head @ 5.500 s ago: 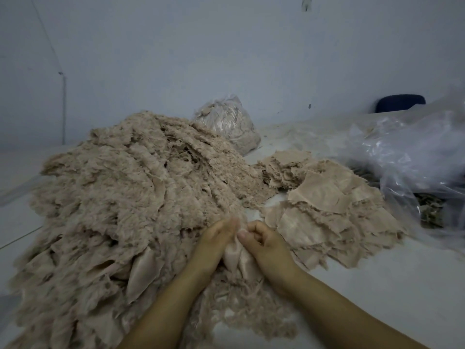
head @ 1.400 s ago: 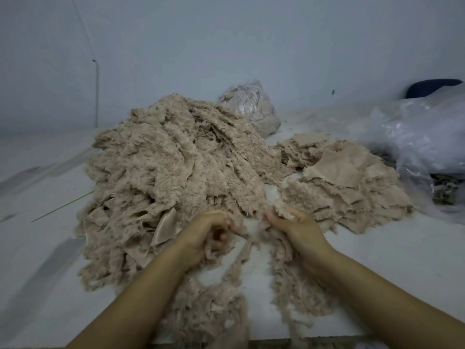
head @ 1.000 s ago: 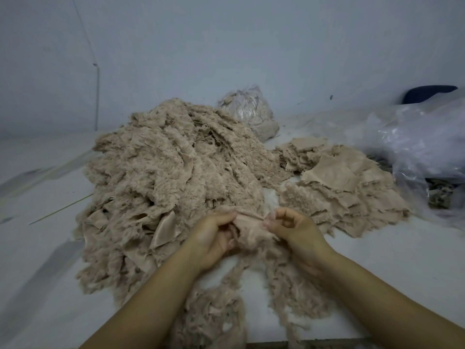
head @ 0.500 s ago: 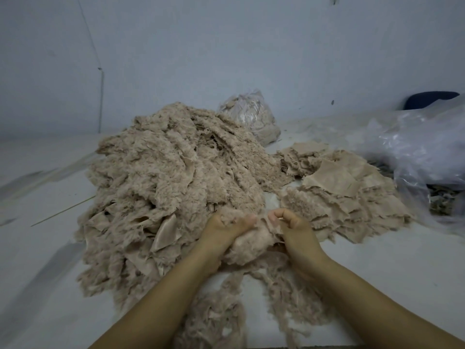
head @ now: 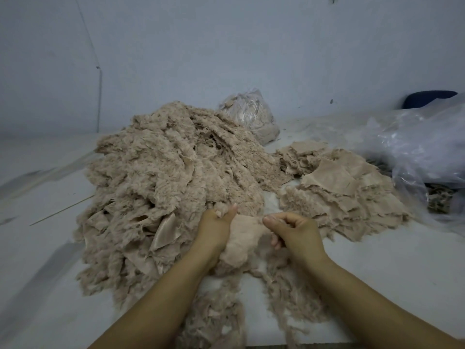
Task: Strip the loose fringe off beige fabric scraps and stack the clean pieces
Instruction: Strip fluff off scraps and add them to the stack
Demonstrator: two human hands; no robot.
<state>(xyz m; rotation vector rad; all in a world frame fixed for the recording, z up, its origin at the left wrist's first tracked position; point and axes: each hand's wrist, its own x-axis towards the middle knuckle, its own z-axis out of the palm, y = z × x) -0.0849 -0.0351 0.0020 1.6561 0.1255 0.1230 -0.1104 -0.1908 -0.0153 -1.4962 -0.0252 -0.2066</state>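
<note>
- The left hand is gripping the upper left edge of a beige fabric scrap; its fingers are curled round a tuft of the fluffy fringe, with the thumb pointing up.
- The right hand is clenching at the upper right edge of the same scrap, with the thumb lying on top; the fingers are curled inward and seem to be pinching the fabric, though the contact itself is hidden.
- The scrap is hanging between the two hands, just above the white table, in front of the person.
- A big pile of fringed scraps is lying on the table to the left of the hands and is reaching far back.
- A flatter stack of clean pieces is lying to the right, near the right hand but not touching it.
- Loose fringe strands are spreading on the table under the forearms, towards the near edge.
- A filled clear plastic bag is standing behind the big pile, near the wall.
- A large crumpled plastic sheet is lying at the far right, just beside the stack.
</note>
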